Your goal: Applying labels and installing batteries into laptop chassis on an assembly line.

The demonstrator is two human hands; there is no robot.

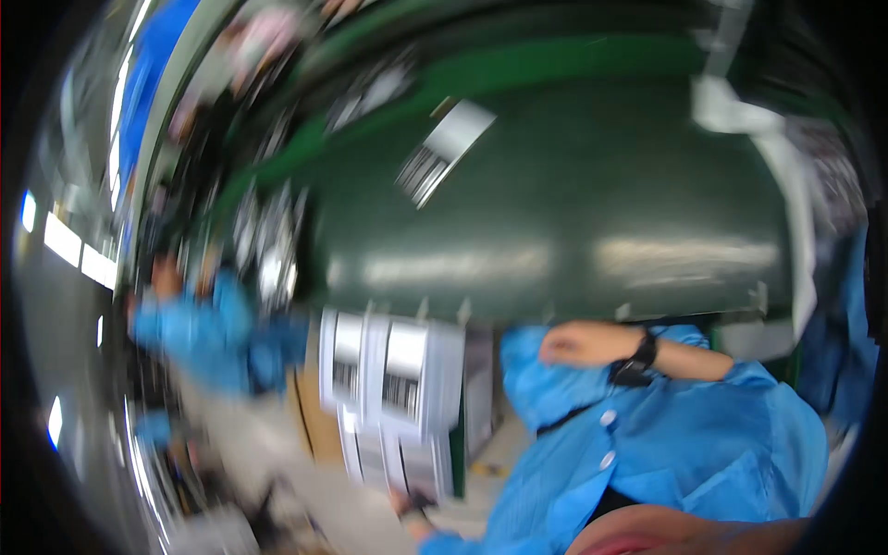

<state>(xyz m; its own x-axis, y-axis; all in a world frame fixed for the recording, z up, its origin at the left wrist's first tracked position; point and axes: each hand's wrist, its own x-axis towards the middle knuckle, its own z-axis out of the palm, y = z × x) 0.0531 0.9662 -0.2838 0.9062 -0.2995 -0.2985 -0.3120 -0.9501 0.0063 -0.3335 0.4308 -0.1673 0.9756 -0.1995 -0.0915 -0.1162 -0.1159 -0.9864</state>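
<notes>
The picture is smeared by motion. My left hand (404, 504), low in the picture, is at the lower edge of a group of white box-like holders (442, 375); its fingers are too blurred to show whether they grip. Inside the holders sit flat pale pieces with dark-striped ends (404, 356). My right hand (578, 343), with a black band (636, 361) at its wrist, lies across in front of my blue smock, close to the table's near edge. Its fingers look curled but are smeared, and nothing shows in them.
A dark green table (555, 185) spans the middle. One pale rectangular piece with a striped end (447, 151) lies on it. To the left, a co-worker in blue (217, 319) is near blurred silvery items (273, 245). A brown carton (317, 421) stands below, beside the holders.
</notes>
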